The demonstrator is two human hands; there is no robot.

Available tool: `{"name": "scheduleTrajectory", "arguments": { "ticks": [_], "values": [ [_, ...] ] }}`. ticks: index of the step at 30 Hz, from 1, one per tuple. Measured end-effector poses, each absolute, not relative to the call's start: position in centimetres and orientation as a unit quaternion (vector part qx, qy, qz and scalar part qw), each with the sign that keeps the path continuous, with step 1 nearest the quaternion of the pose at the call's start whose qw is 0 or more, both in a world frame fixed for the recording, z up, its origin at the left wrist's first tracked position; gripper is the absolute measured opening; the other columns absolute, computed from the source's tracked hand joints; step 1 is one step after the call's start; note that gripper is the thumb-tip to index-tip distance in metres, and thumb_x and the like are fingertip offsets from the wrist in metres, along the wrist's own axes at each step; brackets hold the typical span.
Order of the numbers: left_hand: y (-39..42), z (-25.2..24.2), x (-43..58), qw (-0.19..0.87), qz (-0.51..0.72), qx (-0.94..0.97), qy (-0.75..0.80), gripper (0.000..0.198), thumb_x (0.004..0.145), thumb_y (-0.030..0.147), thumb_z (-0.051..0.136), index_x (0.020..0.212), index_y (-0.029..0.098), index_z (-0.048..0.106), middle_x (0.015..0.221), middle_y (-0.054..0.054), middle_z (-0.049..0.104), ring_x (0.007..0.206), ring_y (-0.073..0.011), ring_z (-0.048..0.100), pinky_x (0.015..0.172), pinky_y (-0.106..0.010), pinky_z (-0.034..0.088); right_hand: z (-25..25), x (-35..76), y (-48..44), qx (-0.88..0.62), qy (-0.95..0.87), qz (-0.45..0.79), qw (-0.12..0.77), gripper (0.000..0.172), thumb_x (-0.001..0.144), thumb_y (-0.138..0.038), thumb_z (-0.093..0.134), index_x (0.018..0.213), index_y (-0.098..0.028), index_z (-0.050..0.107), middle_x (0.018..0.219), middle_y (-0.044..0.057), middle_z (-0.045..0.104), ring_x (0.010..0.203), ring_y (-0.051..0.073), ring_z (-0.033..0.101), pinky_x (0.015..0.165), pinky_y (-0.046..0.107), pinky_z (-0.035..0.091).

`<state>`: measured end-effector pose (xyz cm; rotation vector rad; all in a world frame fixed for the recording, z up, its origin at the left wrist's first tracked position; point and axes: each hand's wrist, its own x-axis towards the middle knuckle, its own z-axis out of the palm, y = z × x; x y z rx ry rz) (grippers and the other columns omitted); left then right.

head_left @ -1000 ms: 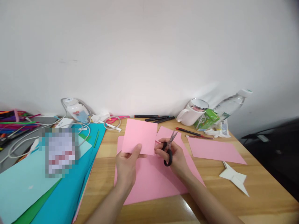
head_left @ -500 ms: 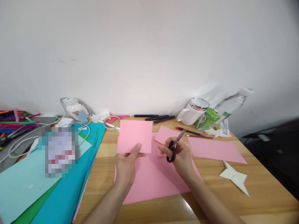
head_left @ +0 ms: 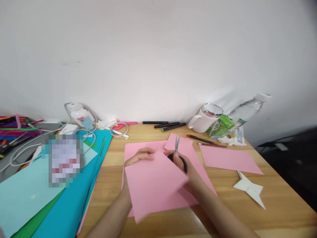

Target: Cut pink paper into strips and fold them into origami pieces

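On a wooden table (head_left: 110, 175), pink square (head_left: 156, 185) and scissors (head_left: 176, 148) in hand

Behind the tabletop rises a white wall (head_left: 153, 59); teal sheets (head_left: 74, 198) lie left, a mug (head_left: 204, 122) stands right. The pink square is above a larger pink sheet (head_left: 180, 198), tilted—one corner points toward the person, another to the right. The scissors' long axis runs away from the person, blades slightly parted, tips toward the wall.

The left hand (head_left: 136, 158) grips the square, fingers half curled at its far edge, thumb hidden. The right hand (head_left: 191, 174) is closed around the scissors' black handles—whether it touches the square, I cannot tell.
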<state>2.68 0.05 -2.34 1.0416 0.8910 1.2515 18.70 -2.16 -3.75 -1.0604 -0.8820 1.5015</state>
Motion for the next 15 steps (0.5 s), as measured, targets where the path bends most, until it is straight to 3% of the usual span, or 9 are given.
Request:
{"name": "scheduleTrajectory", "arguments": {
  "ticks": [3,6,8,10,12,15],
  "values": [
    [0.3,-2.1,1.7,0.614,0.506,0.488,0.359,0.006,0.059,0.023,0.071,0.063,0.018,0.072,0.099,-0.009,0.064,0.100,-0.0270,0.056,0.084,-0.030,0.043,-3.6,19.1,-2.0,-0.415,-0.356,0.669,0.504,0.044,0.069,-0.054,0.064,0.091,-0.017,0.055,0.059,-0.002,0.056,0.052,0.011,0.051,0.050,0.023,0.038],
    [0.4,-2.0,1.8,0.626,0.498,0.484,0.355,0.011,0.056,0.027,0.075,0.062,0.018,0.072,0.100,-0.010,0.063,0.104,-0.0298,0.054,0.089,-0.034,0.040,-3.5,19.2,-2.0,-0.410,-0.369,0.674,0.491,0.041,0.058,-0.034,0.078,0.088,-0.017,0.056,0.059,-0.005,0.054,0.053,0.009,0.048,0.052,0.021,0.036],
    [0.4,-1.8,2.2,0.647,0.500,0.438,0.372,0.020,0.055,0.028,0.075,0.073,0.019,0.073,0.101,-0.009,0.065,0.103,-0.0297,0.055,0.089,-0.036,0.041,-3.5,19.2,-2.1,-0.432,-0.381,0.643,0.504,0.038,0.058,-0.025,0.078,0.088,-0.018,0.056,0.060,-0.006,0.055,0.054,0.008,0.048,0.053,0.020,0.036],
    [0.6,-1.6,2.7,0.678,0.524,0.326,0.399,0.040,0.059,0.034,0.072,0.097,0.023,0.068,0.103,-0.008,0.067,0.099,-0.0288,0.059,0.083,-0.039,0.046,-3.4,19.2,-2.1,-0.463,-0.399,0.594,0.523,0.035,0.060,-0.023,0.076,0.088,-0.019,0.055,0.063,-0.005,0.057,0.055,0.008,0.049,0.054,0.021,0.037],
    [0.7,-1.1,2.9,0.724,0.501,0.245,0.406,0.047,0.067,0.046,0.064,0.107,0.021,0.064,0.106,-0.011,0.066,0.097,-0.0300,0.060,0.077,-0.042,0.048,-3.3,19.2,-2.1,-0.491,-0.421,0.536,0.542,0.033,0.062,-0.022,0.074,0.089,-0.019,0.054,0.064,-0.004,0.057,0.055,0.009,0.050,0.053,0.022,0.038],
    [0.8,-0.9,2.8,0.727,0.486,0.237,0.423,0.061,0.069,0.063,0.051,0.099,0.012,0.067,0.094,-0.015,0.070,0.084,-0.0303,0.064,0.068,-0.040,0.050,-3.1,19.3,-2.1,-0.519,-0.433,0.460,0.576,0.031,0.065,-0.022,0.072,0.090,-0.020,0.053,0.067,-0.003,0.059,0.058,0.011,0.052,0.055,0.024,0.041]
  ]
}}
